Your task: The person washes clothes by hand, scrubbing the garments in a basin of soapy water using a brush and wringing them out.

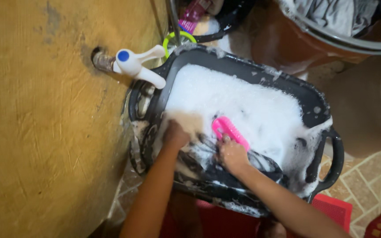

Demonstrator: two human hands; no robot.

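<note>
Brush (pixel 230 131), pink, lies long axis slanting across the suds in the black tub (pixel 318 105), right hand (pixel 231 155) closed on its near end, left hand (pixel 175 134) pinning dark cloth (pixel 208 154) just beside.

We've got a single view, worn on the head, looking steeply down and close over the black rectangular plastic wash basin (pixel 318 103) full of white foam; both forearms come in from our bottom edge, and the ochre plastered wall (pixel 36 132) fills our left side.
</note>
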